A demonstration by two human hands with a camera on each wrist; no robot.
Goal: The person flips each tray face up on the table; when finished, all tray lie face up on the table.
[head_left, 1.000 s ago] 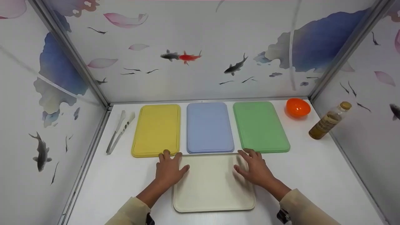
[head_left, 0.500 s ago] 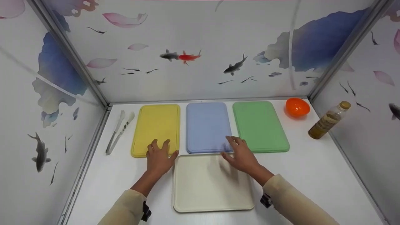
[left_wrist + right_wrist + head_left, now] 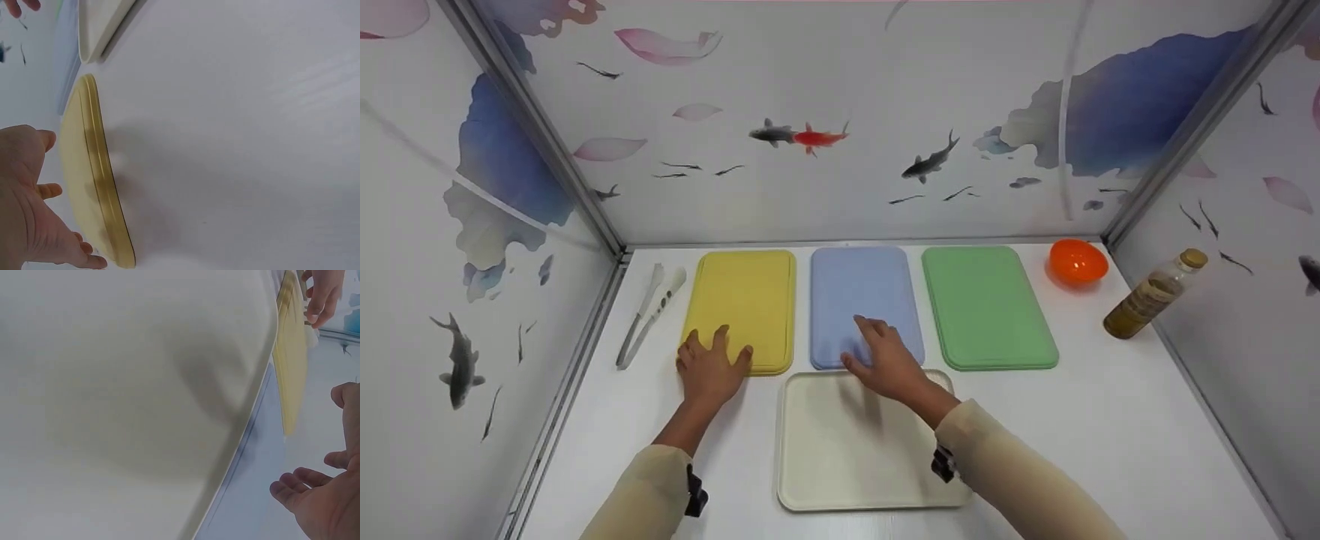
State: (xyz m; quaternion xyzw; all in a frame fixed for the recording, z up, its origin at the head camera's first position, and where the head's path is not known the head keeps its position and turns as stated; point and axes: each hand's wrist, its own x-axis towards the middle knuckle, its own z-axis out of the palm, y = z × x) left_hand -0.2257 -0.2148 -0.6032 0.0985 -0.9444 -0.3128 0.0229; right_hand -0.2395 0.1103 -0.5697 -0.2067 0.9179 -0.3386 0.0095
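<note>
My left hand (image 3: pixel 711 369) is over the near left corner of a yellow cutting board (image 3: pixel 746 292), fingers spread and holding nothing. In the left wrist view, its fingers reach across the board's near edge. My right hand (image 3: pixel 889 364) hovers above the near part of a blue cutting board (image 3: pixel 862 285), its palm over the far rim of a cream rectangular tray (image 3: pixel 825 457). The fingers of that hand are loosely extended with nothing between them. In the right wrist view, a hand shadow falls on the tray.
A green cutting board (image 3: pixel 990 307) lies right of the blue one. Metal tongs (image 3: pixel 649 319) lie at the left. An orange bowl (image 3: pixel 1078 262) and an oil bottle (image 3: pixel 1151 296) stand at the right. Printed walls (image 3: pixel 840 202) enclose the white table (image 3: pixel 1080 450).
Both hands have left the tray's far corners and moved leftward: the left one onto the yellow board's corner, the right one over the blue board. The tray stays in place.
</note>
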